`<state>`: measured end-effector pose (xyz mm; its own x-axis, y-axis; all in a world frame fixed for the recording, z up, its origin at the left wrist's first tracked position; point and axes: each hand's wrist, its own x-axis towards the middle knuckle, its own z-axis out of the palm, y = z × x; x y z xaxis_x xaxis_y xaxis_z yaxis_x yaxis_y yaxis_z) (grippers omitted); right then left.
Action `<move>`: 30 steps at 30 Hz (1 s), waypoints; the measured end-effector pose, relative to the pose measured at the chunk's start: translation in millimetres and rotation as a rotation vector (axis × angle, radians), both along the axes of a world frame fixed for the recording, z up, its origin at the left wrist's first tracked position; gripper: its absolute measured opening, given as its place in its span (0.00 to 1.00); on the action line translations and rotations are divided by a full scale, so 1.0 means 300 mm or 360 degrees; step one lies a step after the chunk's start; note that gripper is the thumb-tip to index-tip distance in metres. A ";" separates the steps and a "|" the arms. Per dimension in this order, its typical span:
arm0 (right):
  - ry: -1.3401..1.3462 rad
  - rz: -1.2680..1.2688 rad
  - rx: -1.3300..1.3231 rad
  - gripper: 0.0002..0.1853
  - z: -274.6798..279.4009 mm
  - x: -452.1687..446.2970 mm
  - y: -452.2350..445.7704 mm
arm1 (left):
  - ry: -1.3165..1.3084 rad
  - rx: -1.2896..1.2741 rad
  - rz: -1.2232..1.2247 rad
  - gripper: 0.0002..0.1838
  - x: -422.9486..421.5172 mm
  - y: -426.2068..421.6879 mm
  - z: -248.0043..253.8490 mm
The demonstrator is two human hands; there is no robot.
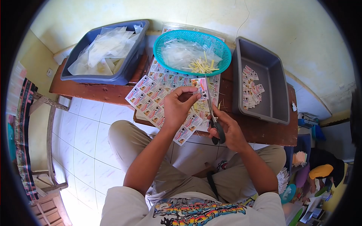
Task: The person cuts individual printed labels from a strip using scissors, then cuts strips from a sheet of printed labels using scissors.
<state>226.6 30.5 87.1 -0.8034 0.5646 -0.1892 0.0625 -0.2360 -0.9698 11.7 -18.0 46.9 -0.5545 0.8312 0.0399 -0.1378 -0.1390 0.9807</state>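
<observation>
My left hand (180, 103) pinches a small printed label (200, 87) between thumb and fingers. In my right hand (227, 130) are scissors (212, 113) with black handles, their blades pointing up along the label's right edge. Uncut printed sheets (145, 94) lie below and left of the hands on the bench. Just beyond the label is a turquoise basket (160, 56) holding clear plastic pieces and thin yellowish strips (203, 66). Several cut labels (250, 88) lie in the grey tub (279, 75) at the right.
A blue-grey tub (130, 71) with translucent plastic sheets (103, 47) stands at the left on the brown wooden bench (90, 90). The wall rises behind it. Another person (322, 171) bends over items at the lower right.
</observation>
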 end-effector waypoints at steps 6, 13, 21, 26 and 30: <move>0.0004 0.0007 0.0006 0.46 0.007 0.001 -0.001 | -0.0010 0.0016 -0.0004 0.12 0.002 0.001 -0.004; 0.0002 0.0014 0.0017 0.46 -0.007 0.006 0.003 | 0.0011 -0.0011 0.0000 0.12 0.005 -0.003 0.002; -0.0003 -0.0028 0.0091 0.46 -0.004 -0.001 -0.008 | 0.0004 -0.0015 -0.0005 0.12 0.007 -0.004 0.003; -0.0038 -0.0015 0.0057 0.46 -0.008 0.003 -0.002 | -0.0005 -0.0034 -0.0015 0.13 0.007 -0.004 0.006; -0.0024 -0.0041 0.0060 0.46 -0.021 0.002 -0.005 | 0.0024 -0.0056 -0.0012 0.13 0.007 -0.003 0.005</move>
